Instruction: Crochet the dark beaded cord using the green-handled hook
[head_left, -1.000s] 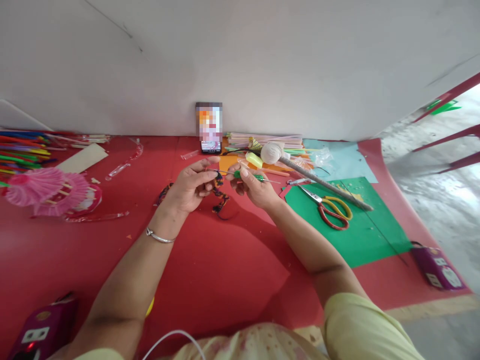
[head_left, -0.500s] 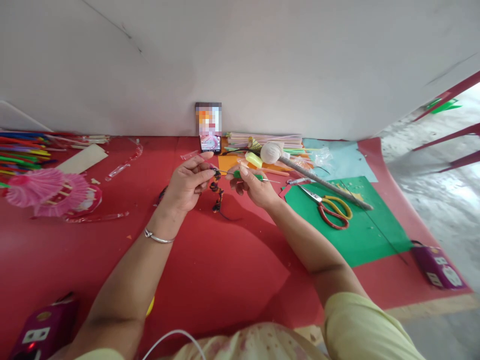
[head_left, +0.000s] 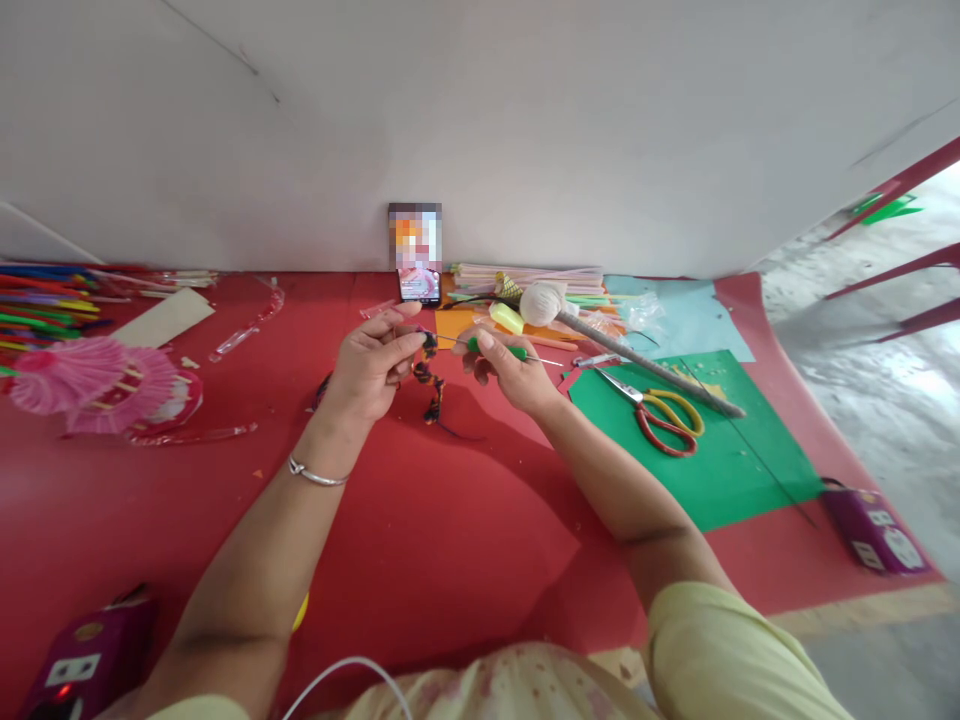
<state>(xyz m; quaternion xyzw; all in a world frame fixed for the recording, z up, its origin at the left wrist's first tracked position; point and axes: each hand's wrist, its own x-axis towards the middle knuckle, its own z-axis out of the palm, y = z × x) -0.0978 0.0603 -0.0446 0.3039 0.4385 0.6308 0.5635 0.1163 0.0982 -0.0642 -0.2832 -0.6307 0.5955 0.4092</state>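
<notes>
Between the thumb and fingers of my left hand [head_left: 379, 362] is the top of a twisted black-and-orange crochet piece [head_left: 430, 378]. It dangles below the fingertips, and a thin dark tail trails to the right. My right hand [head_left: 504, 362] is closed around the green grip of a crochet hook [head_left: 517, 352]. The hook's thin metal shaft points left to the top of the yarn work; its other metal end sticks out to the right. Whether a loop sits on the hook's tip is too small to tell.
A phone [head_left: 417, 255] leans on the wall ahead. Scissors [head_left: 660, 415] and a white-headed stick [head_left: 637, 355] lie on green paper [head_left: 757, 470] at right. At left are a pink pleated craft [head_left: 105, 385] and colourful pipe cleaners [head_left: 45, 305]. Purple boxes [head_left: 874, 530] stand near the front corners.
The crochet piece has shifted slightly left with my left hand. My right hand and the hook stay nearly in place, with a slightly wider gap between the hands.
</notes>
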